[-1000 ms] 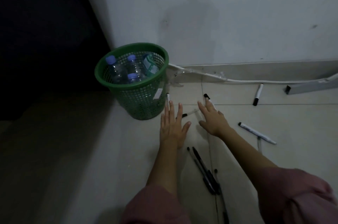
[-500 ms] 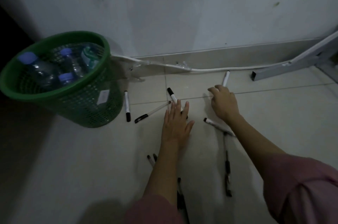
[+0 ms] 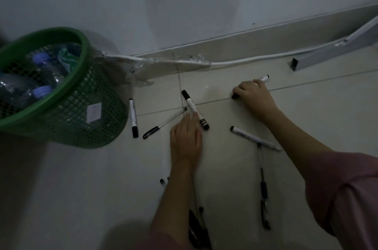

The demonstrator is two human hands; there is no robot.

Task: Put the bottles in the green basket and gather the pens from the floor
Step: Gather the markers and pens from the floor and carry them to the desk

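Note:
The green basket point(image 3: 81, 125) stands at the left with clear bottles point(image 3: 42, 91) with blue caps inside. Several pens lie scattered on the tiled floor. My right hand point(image 3: 255, 96) is shut on a white marker, whose tip point(image 3: 265, 78) pokes out past the fingers. My left hand point(image 3: 185, 139) lies palm down, its fingertips touching a black-capped marker point(image 3: 191, 104) on the floor. Another marker point(image 3: 133, 118) lies beside the basket, with a thin pen point(image 3: 163, 124) next to it. A further marker point(image 3: 253, 138) and a thin pen point(image 3: 262, 188) lie under my right arm. More pens point(image 3: 196, 227) are partly hidden by my left forearm.
A white wall and skirting run across the back. A white cable point(image 3: 235, 62) taped with clear plastic lies along the skirting. A grey metal bar point(image 3: 335, 55) slants down at the far right. The room is dim.
My right hand has closed around the marker near the skirting. My left hand has slid forward onto the black-capped marker. The view has shifted right and closer.

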